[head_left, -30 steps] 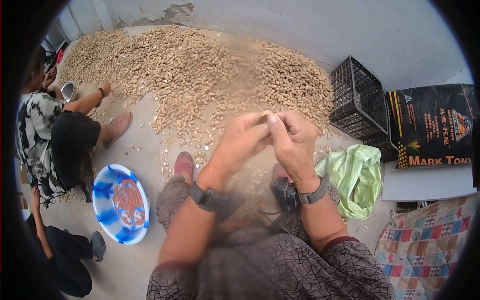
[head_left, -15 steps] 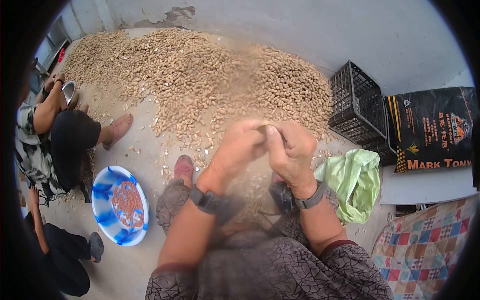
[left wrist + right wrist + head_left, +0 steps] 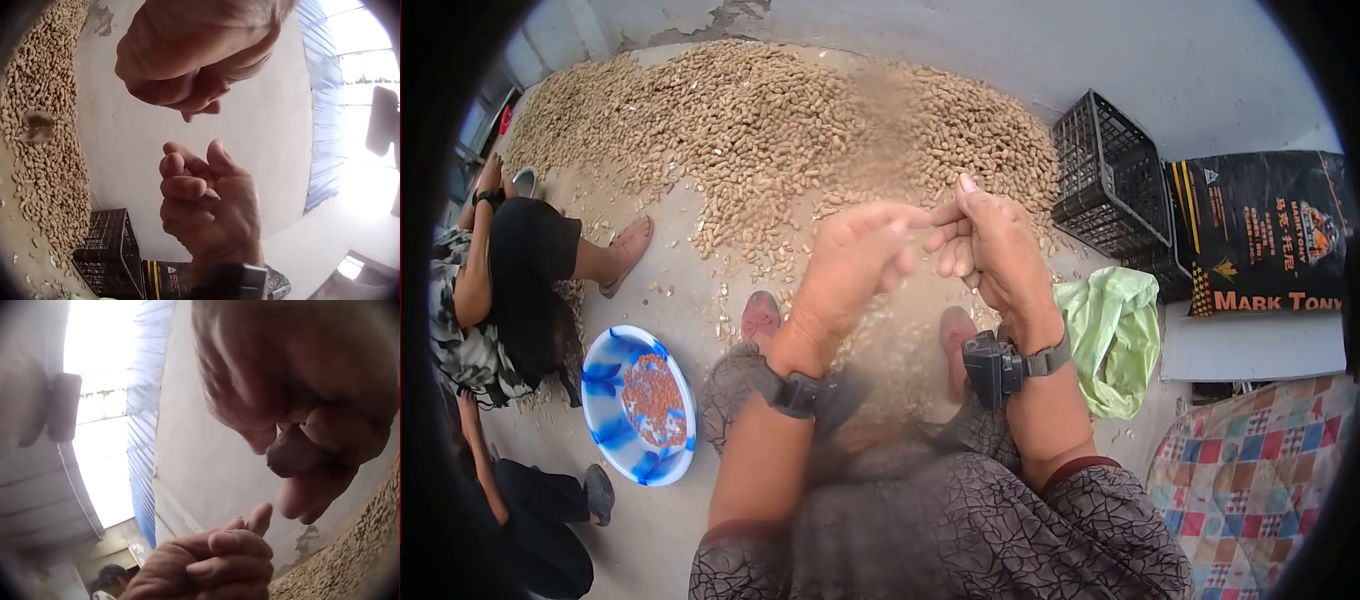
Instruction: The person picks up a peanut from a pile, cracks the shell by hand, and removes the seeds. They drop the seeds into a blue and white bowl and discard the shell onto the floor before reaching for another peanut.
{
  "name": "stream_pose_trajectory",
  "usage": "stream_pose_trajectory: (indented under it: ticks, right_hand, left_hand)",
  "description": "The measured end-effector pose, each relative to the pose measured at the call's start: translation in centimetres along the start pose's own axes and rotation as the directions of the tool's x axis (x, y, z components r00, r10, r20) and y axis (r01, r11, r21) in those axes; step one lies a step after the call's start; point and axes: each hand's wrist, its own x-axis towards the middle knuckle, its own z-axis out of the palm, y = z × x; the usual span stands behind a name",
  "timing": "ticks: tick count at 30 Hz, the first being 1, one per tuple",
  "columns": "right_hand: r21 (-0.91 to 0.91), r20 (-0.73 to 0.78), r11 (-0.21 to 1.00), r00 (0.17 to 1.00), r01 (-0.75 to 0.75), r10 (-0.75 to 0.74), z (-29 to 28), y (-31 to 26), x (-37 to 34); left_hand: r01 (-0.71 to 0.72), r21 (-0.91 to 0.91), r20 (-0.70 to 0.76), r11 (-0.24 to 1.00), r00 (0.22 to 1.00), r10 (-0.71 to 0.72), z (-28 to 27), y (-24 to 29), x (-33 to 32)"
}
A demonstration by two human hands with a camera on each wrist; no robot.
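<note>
Both my hands are raised in front of the peanut pile (image 3: 760, 130), fingertips close together in the head view. My right hand (image 3: 1010, 250) curls its fingers around a peanut in its shell (image 3: 294, 450), its thumb pointing up. Between those fingers a bit of tan shell shows in the left wrist view. My left hand (image 3: 845, 265) is blurred, its index finger reaching toward the right hand and the others bent; I cannot tell whether it holds anything. A white and blue basin (image 3: 605, 440) with reddish shelled peanuts (image 3: 655, 400) stands on the floor to my left.
A black plastic crate (image 3: 1105, 190) stands by the wall at right, beside a black printed sack (image 3: 1265, 240). Nearer lie a light green plastic bag (image 3: 1105, 340) and a patchwork cloth (image 3: 1260, 490). Another person (image 3: 520, 260) sits at left; a further person's dark-clothed leg (image 3: 540, 520) shows lower left.
My hands were together at a peanut shell; now they have parted slightly, the right thumb lifted and the left fingers moving. The seated person's arm has drawn back from the pile.
</note>
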Motion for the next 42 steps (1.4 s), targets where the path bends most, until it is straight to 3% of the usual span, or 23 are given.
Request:
stream_pose_trajectory:
  ticks: [4,7,9,13,16,18,22,24,28,30,33,37,39,42]
  right_hand:
    - [-0.027,0.014,0.999,0.999,0.047,-0.046,-0.1,1.1,0.9]
    - [-0.039,0.018,0.997,0.998,0.065,-0.064,0.0,1.7,1.2]
    - [0.121,-0.011,0.993,1.0,0.01,-0.009,0.4,1.8,1.2]
    - [0.036,0.035,0.994,0.994,0.1,-0.101,-0.2,2.6,1.5]
    - [0.125,0.017,0.984,0.991,0.129,-0.132,0.2,2.5,1.3]
    - [0.37,0.009,0.926,0.997,-0.08,0.082,0.6,1.9,0.9]
    - [0.352,0.107,0.935,0.994,-0.032,-0.006,0.6,1.6,0.4]
    - [0.346,0.017,0.936,0.998,-0.064,0.062,1.1,1.0,0.2]
    - [0.278,0.087,0.961,0.996,0.002,-0.027,0.6,1.1,0.2]
    - [0.046,0.041,0.992,0.992,0.114,-0.116,0.8,0.9,-0.1]
    - [-0.053,0.05,0.987,0.988,0.149,-0.146,1.4,0.6,-0.5]
    - [0.006,0.026,0.981,0.98,0.195,-0.195,2.0,1.3,-0.1]
    - [-0.056,0.009,0.956,0.957,0.288,-0.288,2.6,1.8,0.3]
    - [0.032,0.046,0.981,0.98,0.193,-0.194,3.1,0.8,-0.5]
  left_hand:
    - [-0.026,0.165,0.062,0.986,0.998,0.016,1.7,0.0,0.0]
    - [-0.142,0.233,0.113,0.962,0.987,0.118,2.1,-0.6,0.1]
    - [-0.137,0.487,0.119,0.863,0.989,0.09,1.8,-0.5,0.1]
    - [-0.163,0.479,0.158,0.863,0.983,0.098,1.9,0.1,-0.1]
    - [-0.294,0.464,0.184,0.836,0.955,0.233,2.0,-0.8,0.2]
    - [-0.201,0.297,0.084,0.934,0.979,0.184,1.9,-1.3,0.4]
    - [-0.177,0.232,0.073,0.956,0.984,0.164,1.8,-0.9,0.4]
    - [-0.068,-0.018,0.017,0.998,0.998,0.068,1.9,-1.0,0.4]
    - [-0.055,-0.125,0.002,0.991,0.998,0.056,1.9,-0.8,0.4]
    - [-0.046,-0.26,-0.053,0.964,0.998,0.033,1.5,-1.1,0.7]
    - [-0.071,-0.247,-0.117,0.966,0.992,0.044,0.9,-1.1,1.0]
    - [-0.015,-0.156,-0.223,0.988,0.975,-0.02,0.8,-2.1,1.5]
    - [-0.015,-0.152,-0.287,0.988,0.958,-0.03,0.9,-2.2,1.5]
    - [-0.096,-0.21,-0.228,0.973,0.973,0.047,1.3,-1.4,0.9]
